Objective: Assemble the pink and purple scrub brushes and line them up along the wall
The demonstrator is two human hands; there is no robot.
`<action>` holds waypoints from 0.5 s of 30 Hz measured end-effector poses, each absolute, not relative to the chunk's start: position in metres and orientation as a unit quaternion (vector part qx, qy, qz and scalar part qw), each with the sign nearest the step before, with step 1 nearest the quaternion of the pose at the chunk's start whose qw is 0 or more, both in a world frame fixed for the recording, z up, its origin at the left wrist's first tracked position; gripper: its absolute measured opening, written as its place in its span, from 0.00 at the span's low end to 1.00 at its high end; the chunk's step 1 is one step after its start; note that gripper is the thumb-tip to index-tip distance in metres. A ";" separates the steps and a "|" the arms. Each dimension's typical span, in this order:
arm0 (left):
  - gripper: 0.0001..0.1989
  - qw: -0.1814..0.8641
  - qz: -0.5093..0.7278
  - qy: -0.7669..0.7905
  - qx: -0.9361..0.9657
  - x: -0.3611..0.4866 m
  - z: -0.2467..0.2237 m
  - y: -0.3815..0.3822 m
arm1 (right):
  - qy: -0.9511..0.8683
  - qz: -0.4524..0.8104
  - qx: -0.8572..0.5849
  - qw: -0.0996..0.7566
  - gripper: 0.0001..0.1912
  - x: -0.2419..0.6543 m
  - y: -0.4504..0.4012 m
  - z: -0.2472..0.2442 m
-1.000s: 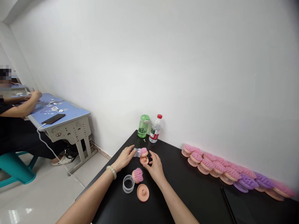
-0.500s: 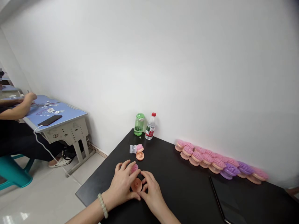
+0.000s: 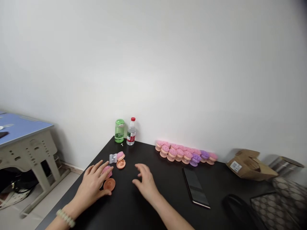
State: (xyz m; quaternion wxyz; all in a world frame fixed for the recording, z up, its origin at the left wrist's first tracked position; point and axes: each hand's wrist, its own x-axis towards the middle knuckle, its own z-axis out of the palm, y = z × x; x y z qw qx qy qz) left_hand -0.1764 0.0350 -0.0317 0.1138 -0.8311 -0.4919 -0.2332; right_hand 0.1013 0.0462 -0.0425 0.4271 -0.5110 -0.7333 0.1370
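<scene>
My left hand (image 3: 92, 182) is at the left of the black table, its fingers spread beside a round orange handle piece (image 3: 109, 184) and partly over a pink bristle brush head (image 3: 107, 172). Its thumb lies at the handle piece's near edge. To the right, my right hand (image 3: 145, 182) is above the tabletop with thumb and fingers apart, holding nothing. Beyond my left hand are another pink brush head (image 3: 121, 155), a second orange handle piece (image 3: 121, 164) and a small clear plastic bag (image 3: 113, 158).
Finished-looking pink and purple round brushes (image 3: 179, 155) stand in rows along the wall. A green bottle (image 3: 119, 131), a red-capped water bottle (image 3: 131, 132) and a small screw (image 3: 122, 145) are at the back. A phone (image 3: 195, 187), paper bag (image 3: 251, 164) and patterned bag (image 3: 275, 207) lie right.
My right hand has left the orange handle piece and moved right, opening. My left hand stays by the pieces. The view has turned right, bringing the paper bag into sight.
</scene>
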 end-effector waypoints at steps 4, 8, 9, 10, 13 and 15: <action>0.35 0.114 -0.275 -0.456 -0.838 -0.156 -0.015 0.027 | -0.690 0.012 -0.602 0.402 0.26 0.190 0.086 -0.013; 0.29 0.067 -0.295 -0.396 -0.867 -0.118 -0.006 0.016 | -0.646 -0.060 -0.681 0.340 0.22 0.251 0.122 0.006; 0.29 0.046 -0.296 -0.392 -0.870 -0.108 -0.006 0.014 | -0.642 -0.068 -0.693 0.321 0.21 0.258 0.127 0.007; 0.29 0.023 -0.292 -0.383 -0.876 -0.099 -0.007 0.012 | -0.641 -0.072 -0.702 0.304 0.21 0.263 0.131 0.007; 0.28 -0.053 -0.285 -0.363 -0.885 -0.077 -0.009 0.009 | -0.647 -0.081 -0.710 0.266 0.19 0.269 0.134 0.003; 0.27 -0.104 -0.277 -0.355 -0.887 -0.067 -0.008 0.009 | -0.652 -0.085 -0.709 0.255 0.19 0.268 0.130 0.000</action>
